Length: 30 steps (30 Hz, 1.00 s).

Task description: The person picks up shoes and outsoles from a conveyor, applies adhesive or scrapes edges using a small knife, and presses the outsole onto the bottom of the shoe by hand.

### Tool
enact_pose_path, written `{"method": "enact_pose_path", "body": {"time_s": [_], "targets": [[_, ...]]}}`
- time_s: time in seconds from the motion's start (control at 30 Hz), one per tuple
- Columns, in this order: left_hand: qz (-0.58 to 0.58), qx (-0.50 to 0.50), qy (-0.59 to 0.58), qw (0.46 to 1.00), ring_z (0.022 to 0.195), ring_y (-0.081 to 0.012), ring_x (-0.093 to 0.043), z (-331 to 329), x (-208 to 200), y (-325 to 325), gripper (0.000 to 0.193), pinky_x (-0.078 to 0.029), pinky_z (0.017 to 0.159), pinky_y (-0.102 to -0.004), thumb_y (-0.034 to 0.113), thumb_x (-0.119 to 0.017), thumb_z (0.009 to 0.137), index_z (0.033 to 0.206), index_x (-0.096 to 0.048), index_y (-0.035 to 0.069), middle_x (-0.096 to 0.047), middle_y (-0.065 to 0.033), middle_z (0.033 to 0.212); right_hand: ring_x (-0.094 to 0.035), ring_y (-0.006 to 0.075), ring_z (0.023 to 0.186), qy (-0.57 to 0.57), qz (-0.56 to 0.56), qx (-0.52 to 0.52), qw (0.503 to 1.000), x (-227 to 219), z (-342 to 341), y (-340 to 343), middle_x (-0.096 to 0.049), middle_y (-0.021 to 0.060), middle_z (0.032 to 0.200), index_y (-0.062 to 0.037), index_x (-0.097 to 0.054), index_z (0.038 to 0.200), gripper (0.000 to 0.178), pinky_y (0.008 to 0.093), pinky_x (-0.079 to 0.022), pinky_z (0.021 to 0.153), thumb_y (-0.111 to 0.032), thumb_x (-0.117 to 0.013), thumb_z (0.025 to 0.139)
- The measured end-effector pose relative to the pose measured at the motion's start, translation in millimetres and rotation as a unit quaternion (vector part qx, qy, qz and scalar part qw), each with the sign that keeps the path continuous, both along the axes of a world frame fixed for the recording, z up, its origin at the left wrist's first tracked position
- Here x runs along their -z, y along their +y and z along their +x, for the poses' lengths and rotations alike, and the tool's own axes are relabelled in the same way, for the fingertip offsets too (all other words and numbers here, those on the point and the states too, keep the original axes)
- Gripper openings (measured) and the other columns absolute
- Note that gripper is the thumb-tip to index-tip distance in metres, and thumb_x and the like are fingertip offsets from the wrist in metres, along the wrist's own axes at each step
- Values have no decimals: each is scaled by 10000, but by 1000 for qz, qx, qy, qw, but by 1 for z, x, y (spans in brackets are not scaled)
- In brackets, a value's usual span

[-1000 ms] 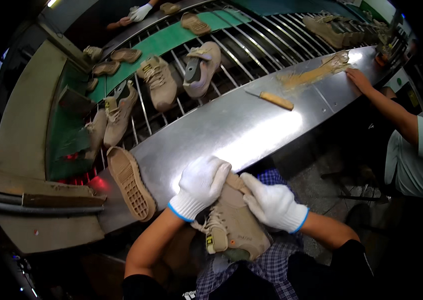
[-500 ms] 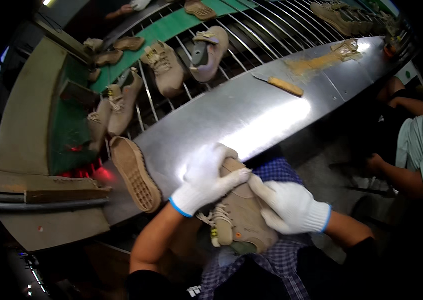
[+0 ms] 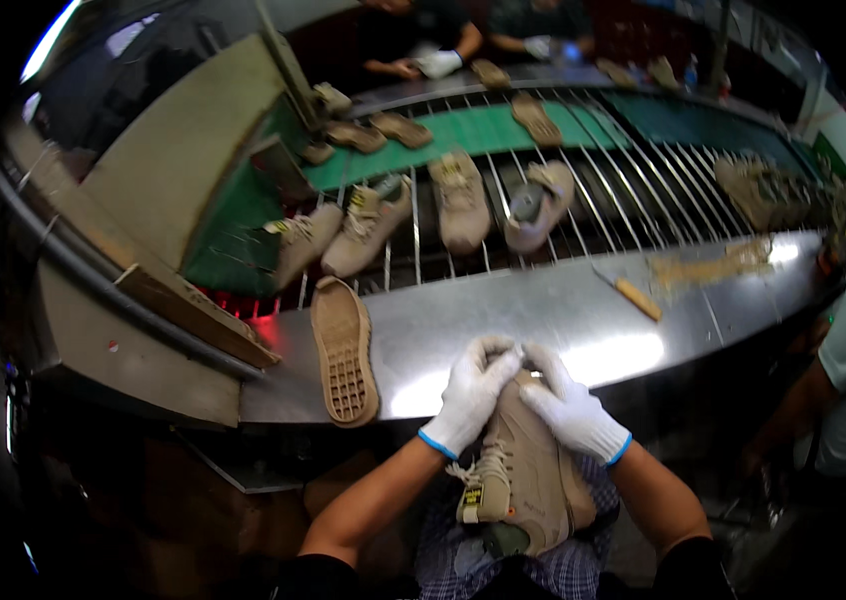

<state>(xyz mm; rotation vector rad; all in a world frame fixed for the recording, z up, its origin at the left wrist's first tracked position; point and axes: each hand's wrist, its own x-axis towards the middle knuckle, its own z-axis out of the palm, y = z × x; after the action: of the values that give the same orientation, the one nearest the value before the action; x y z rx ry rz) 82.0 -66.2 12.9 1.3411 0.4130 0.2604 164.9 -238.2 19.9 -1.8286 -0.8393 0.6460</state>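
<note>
A tan lace-up shoe (image 3: 533,460) lies tilted on its side over my lap, toe away from me and heel toward me. Its laces and tongue face left, and dark green shows in its collar. My left hand (image 3: 475,395), in a white knit glove with a blue cuff edge, is closed on the toe from the left. My right hand (image 3: 578,412), gloved alike, pinches the toe from the other side. Both sets of fingertips meet at the toe's tip, which they partly cover. Left of my left hand, a loose tan shoe sole (image 3: 344,345) rests on the metal table.
A wooden-handled knife (image 3: 637,298) lies on the metal table (image 3: 503,310). Beyond are metal rollers with several tan shoes (image 3: 461,205) and a green belt (image 3: 473,135) carrying soles. A machine housing (image 3: 148,330) stands left. Co-workers' gloved hands (image 3: 438,64) show across the line; another person (image 3: 838,370) is at right.
My right hand has shifted from the shoe's side up to the toe, beside my left. The shoe points more directly away from me. The view has turned, showing more of the far side.
</note>
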Motion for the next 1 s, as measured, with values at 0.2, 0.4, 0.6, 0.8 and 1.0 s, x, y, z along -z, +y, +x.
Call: {"method": "enact_pose_path", "body": {"time_s": [0.2, 0.4, 0.6, 0.8, 1.0], "targets": [[-121, 36, -97, 987, 1169, -174, -658, -4, -27, -8, 331, -538, 1060, -316, 142, -528, 1113, 1367, -576, -64, -681, -127, 1246, -691, 389, 1282, -48, -33, -86, 995, -67, 16, 16, -680, 263, 1380, -31, -451, 1579, 760, 418, -539, 1088, -448, -728, 1007], [-72, -22, -84, 994, 1215, -181, -632, -9, -33, -5, 462, -498, 1122, -326, 124, -686, 1050, 1446, -531, -56, -656, -116, 1304, -671, 427, 1310, -123, -213, -126, 961, -124, -13, 18, -614, 311, 1460, 13, -283, 1655, 1180, 468, -552, 1088, -508, -924, 813], [-232, -1, -183, 955, 1286, -193, -572, -36, -20, 7, 567, -465, 1146, -335, 186, -655, 1065, 1536, -454, -57, -593, -103, 1348, -744, 435, 1174, -267, -24, -83, 960, -108, -16, -13, -697, 323, 1314, 52, -350, 1632, 1109, 460, -604, 1028, -509, -898, 847], [-408, 133, 54, 902, 1534, -331, -458, -103, 13, 14, 887, -401, 1278, -476, 700, -341, 1120, 1676, -312, 9, -430, -215, 1677, -652, 389, 1362, -258, 224, -184, 922, -167, -22, -17, -623, 326, 1439, -6, -293, 1649, 1203, 509, -540, 1130, -169, -1019, 703], [-226, 21, -69, 971, 1392, -340, -617, -107, -59, 116, 972, -502, 1188, -523, 620, -752, 961, 1629, -390, 13, -575, -186, 1567, -729, 317, 1189, -237, 185, -25, 954, -104, 16, -10, -707, 209, 1316, 59, -580, 1410, 924, 452, -584, 1045, -113, -1007, 609]]}}
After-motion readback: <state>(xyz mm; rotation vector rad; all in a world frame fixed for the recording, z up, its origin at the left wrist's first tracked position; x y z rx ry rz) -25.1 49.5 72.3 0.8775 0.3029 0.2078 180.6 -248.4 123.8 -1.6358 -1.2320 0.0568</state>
